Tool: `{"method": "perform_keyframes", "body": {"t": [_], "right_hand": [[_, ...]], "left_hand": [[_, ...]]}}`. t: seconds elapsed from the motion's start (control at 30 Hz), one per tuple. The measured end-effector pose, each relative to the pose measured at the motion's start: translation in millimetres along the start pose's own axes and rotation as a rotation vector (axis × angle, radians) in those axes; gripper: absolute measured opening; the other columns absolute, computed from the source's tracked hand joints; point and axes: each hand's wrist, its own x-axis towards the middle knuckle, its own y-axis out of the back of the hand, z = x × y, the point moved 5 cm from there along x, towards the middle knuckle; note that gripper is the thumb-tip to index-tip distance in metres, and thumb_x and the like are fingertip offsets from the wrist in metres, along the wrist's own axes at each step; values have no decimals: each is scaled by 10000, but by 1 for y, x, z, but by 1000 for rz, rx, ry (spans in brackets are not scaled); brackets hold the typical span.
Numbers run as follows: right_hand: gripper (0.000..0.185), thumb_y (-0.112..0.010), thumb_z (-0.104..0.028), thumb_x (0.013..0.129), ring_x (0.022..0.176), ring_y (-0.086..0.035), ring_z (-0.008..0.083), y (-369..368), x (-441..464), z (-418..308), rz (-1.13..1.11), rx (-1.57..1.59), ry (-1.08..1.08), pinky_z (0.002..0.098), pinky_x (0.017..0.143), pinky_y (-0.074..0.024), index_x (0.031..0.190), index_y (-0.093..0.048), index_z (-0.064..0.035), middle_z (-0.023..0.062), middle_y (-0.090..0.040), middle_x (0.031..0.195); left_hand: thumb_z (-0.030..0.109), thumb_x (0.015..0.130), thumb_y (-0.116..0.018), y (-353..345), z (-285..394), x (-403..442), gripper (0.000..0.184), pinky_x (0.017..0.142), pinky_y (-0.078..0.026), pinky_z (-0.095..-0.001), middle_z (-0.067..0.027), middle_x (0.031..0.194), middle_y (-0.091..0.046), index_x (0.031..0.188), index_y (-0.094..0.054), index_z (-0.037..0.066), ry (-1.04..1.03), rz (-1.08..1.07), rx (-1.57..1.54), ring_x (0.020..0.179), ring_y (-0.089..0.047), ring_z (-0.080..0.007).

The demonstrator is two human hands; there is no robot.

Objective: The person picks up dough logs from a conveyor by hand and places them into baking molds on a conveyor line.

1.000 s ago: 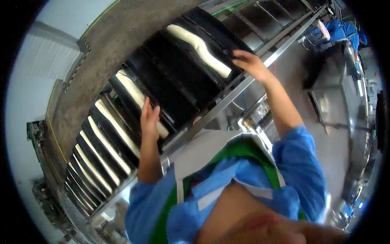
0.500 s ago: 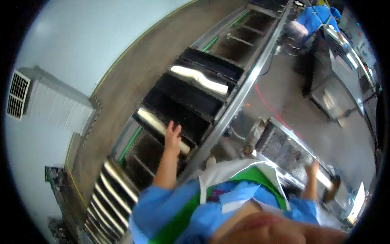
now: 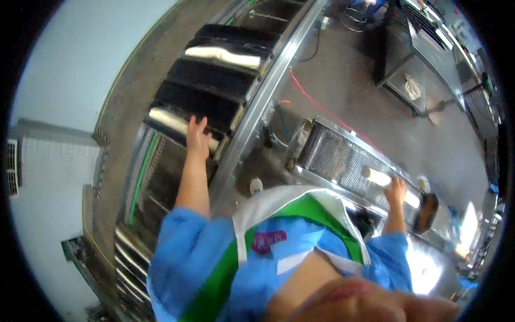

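Over a pale dough strip (image 3: pixel 169 120) in a black trough-shaped mould (image 3: pixel 206 99), my left hand (image 3: pixel 198 140) has its fingers spread; it seems to rest on the strip's near part. On the right, my right hand (image 3: pixel 396 191) is closed over the middle of a pale dough roll (image 3: pixel 379 177) lying on a metal mesh conveyor (image 3: pixel 343 156). Both ends of that roll show on either side of the hand. Another dough strip (image 3: pixel 222 56), slightly wavy, lies in a mould farther up the line.
A metal rail (image 3: pixel 268 91) edges the mould line on my side. More filled moulds (image 3: pixel 131 257) sit at lower left. A red cord (image 3: pixel 311 102) crosses the floor beyond the mesh conveyor. A steel table (image 3: pixel 424 59) stands at upper right.
The view has shifted, so the mould line appears farther left and higher. The dough roll under my right hand is now plainly visible. My left hand stays over the same strip.
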Motion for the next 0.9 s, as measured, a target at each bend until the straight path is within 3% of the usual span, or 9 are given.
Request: {"method": "perform_keyframes", "body": {"t": [0.17, 0.23, 0.3, 0.37, 0.4, 0.5, 0.67, 0.77, 0.9], "right_hand": [[333, -582, -238, 692, 892, -574, 362, -2, 11, -19, -67, 149, 123, 395, 790, -448, 967, -608, -52, 181, -613, 960], [452, -624, -309, 673, 954, -565, 349, -12, 21, -10, -148, 230, 294, 408, 774, -459, 1033, -582, -39, 217, -584, 1001], [377, -613, -308, 723, 902, -593, 314, -11, 39, -5, 12, 486, 390, 392, 753, -460, 946, -608, -5, 187, -626, 900], [410, -572, -317, 783, 831, -563, 185, 49, 10, -58, -346, 912, 301, 328, 699, -459, 985, -567, 40, 116, -604, 904], [347, -540, -286, 783, 640, -533, 148, 42, 28, -62, -48, 989, 303, 279, 572, -445, 942, -577, 20, 78, -573, 777], [471, -490, -242, 820, 670, -578, 182, 131, -28, -176, -436, 1655, 412, 280, 583, -515, 1201, -389, 15, 123, -564, 883], [606, -588, -167, 718, 904, -559, 193, 236, -83, -343, -617, 1694, 929, 294, 772, -483, 1244, -365, 36, 141, -524, 1094], [547, -570, -136, 732, 870, -585, 210, 279, -104, -451, -770, 1620, 1143, 304, 754, -496, 1217, -379, 32, 145, -548, 1027], [505, -585, -203, 792, 896, -591, 201, 266, -150, -595, -1097, 1312, 1286, 315, 768, -485, 1215, -397, 0, 122, -564, 1045]], "left_hand": [[187, 772, -640, 11, -5, -9, 825, 1034, -136, -479, -209, 1421, -92, 1383, -101, 61, -65, -14, -90, 1307, -169, -293], [191, 770, -642, 21, -10, -12, 829, 1031, -144, -482, -204, 1421, -96, 1384, -100, 62, -89, 1, -93, 1302, -180, -293], [194, 769, -644, 23, -9, -15, 833, 1028, -151, -485, -199, 1421, -100, 1384, -98, 63, -93, 6, -80, 1297, -192, -294], [200, 759, -653, 29, -8, -20, 851, 1020, -172, -490, -191, 1415, -130, 1386, -93, 65, -123, 9, -40, 1279, -234, -298], [200, 759, -653, 33, -8, -24, 851, 1020, -172, -490, -191, 1415, -130, 1386, -93, 65, -127, 14, -52, 1279, -234, -298], [225, 752, -658, 43, -6, -45, 879, 1013, -195, -485, -176, 1406, -169, 1390, -74, 69, -136, -62, -39, 1261, -268, -293], [270, 751, -655, 66, -5, -55, 927, 999, -248, -413, -154, 1391, -210, 1394, -16, 73, -124, -148, 16, 1242, -292, -270], [251, 752, -660, 77, 0, -57, 970, 984, -285, -354, -152, 1406, -179, 1386, 49, 64, -123, -130, 34, 1268, -251, -259], [196, 762, -651, 97, -15, -41, 967, 1042, -161, -317, -146, 1432, -120, 1375, 81, 41, -129, -111, 57, 1296, -189, -231]]}}
